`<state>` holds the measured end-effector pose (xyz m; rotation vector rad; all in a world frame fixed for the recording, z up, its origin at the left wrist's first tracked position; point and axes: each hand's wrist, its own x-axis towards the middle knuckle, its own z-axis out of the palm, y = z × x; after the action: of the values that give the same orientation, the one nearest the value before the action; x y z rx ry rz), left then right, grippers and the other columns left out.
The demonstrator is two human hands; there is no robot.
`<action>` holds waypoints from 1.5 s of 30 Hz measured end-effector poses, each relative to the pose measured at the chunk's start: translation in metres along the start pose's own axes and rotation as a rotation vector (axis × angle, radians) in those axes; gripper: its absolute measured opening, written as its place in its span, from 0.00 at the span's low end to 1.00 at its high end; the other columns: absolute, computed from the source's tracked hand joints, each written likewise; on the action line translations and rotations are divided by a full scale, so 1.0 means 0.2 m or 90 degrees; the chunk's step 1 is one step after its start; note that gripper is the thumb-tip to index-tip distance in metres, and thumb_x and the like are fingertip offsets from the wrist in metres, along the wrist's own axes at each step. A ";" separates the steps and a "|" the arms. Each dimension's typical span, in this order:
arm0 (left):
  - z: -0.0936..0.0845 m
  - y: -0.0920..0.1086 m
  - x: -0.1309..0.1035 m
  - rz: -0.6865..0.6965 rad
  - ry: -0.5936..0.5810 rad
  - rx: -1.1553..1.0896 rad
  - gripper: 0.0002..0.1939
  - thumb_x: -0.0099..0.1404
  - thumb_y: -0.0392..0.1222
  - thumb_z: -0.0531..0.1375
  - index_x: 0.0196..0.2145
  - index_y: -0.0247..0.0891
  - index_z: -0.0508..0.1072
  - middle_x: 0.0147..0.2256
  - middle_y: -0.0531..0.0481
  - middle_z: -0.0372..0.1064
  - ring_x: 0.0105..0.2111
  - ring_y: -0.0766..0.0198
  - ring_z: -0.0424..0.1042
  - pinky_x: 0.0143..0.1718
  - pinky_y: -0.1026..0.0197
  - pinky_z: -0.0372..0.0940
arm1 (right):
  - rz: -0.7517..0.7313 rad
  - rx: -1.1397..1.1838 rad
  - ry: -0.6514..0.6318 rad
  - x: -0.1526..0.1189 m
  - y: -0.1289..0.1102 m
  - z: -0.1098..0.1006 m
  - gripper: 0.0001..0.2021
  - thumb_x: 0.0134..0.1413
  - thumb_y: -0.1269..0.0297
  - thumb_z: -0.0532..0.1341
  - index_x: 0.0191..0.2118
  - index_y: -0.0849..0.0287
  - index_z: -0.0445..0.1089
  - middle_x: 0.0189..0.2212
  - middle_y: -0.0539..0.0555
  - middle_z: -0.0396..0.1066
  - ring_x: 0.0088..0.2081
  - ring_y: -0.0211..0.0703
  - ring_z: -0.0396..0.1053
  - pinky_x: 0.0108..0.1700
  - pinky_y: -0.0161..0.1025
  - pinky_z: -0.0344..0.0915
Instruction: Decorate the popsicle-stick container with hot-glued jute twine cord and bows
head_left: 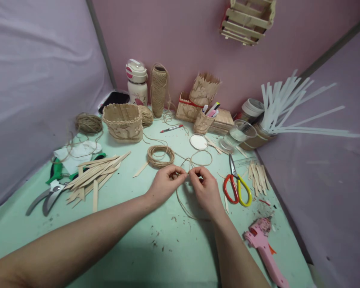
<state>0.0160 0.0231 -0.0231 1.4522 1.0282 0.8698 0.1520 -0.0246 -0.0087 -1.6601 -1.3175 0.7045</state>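
My left hand [168, 183] and my right hand [206, 188] come together over the middle of the table, each pinching a length of brown twine [183, 206] between thumb and fingertips. Loose loops of this twine spread above and below the hands. Just beyond my left hand lies a flat coil of twine [161, 156]. A round white disc [199, 141] rests past the fingertips. To the right of my right hand are scissors [235, 180] with one red and one yellow handle.
At left lie wooden sticks [99, 176] and pruning shears [52, 194]. A wooden basket [123, 124], twine spool [159, 92] and bottle [137, 86] stand behind. Back right hold a glass of water [235, 138] and white glue sticks [283, 104]. A pink glue gun [265, 248] lies front right.
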 end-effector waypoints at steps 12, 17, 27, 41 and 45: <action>0.00 -0.02 0.00 -0.012 -0.002 -0.036 0.08 0.59 0.43 0.59 0.30 0.34 0.73 0.29 0.50 0.71 0.29 0.65 0.66 0.32 0.63 0.61 | 0.014 0.029 -0.025 0.00 0.01 0.00 0.11 0.59 0.58 0.55 0.33 0.58 0.70 0.31 0.52 0.71 0.34 0.42 0.66 0.37 0.38 0.61; 0.01 0.00 0.01 -0.026 -0.060 -0.127 0.10 0.58 0.44 0.60 0.31 0.33 0.72 0.29 0.50 0.69 0.31 0.65 0.67 0.35 0.63 0.63 | 0.012 0.018 -0.019 0.00 0.01 0.01 0.10 0.58 0.59 0.55 0.33 0.58 0.70 0.31 0.52 0.71 0.33 0.42 0.66 0.36 0.38 0.61; -0.01 -0.03 0.02 0.005 0.048 -0.082 0.09 0.60 0.45 0.61 0.32 0.35 0.73 0.32 0.50 0.73 0.34 0.63 0.70 0.37 0.62 0.64 | -0.137 -0.030 0.102 -0.02 -0.02 0.02 0.06 0.59 0.65 0.57 0.32 0.57 0.68 0.32 0.52 0.66 0.33 0.40 0.64 0.34 0.38 0.62; -0.01 -0.01 0.00 0.071 0.034 0.001 0.06 0.61 0.41 0.60 0.31 0.36 0.75 0.32 0.49 0.72 0.34 0.63 0.69 0.34 0.63 0.63 | -0.110 -0.019 0.051 -0.01 -0.02 0.02 0.06 0.58 0.64 0.59 0.33 0.57 0.72 0.33 0.53 0.69 0.34 0.40 0.66 0.34 0.37 0.64; -0.01 -0.01 0.00 0.057 0.035 -0.017 0.06 0.59 0.41 0.61 0.29 0.36 0.75 0.31 0.49 0.73 0.33 0.63 0.69 0.34 0.63 0.64 | -0.128 -0.034 0.070 -0.02 -0.02 0.02 0.05 0.56 0.67 0.59 0.31 0.57 0.70 0.32 0.52 0.68 0.33 0.40 0.65 0.33 0.37 0.63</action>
<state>0.0146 0.0235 -0.0250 1.4677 0.9943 0.9892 0.1456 -0.0265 -0.0081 -1.5581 -1.4106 0.4565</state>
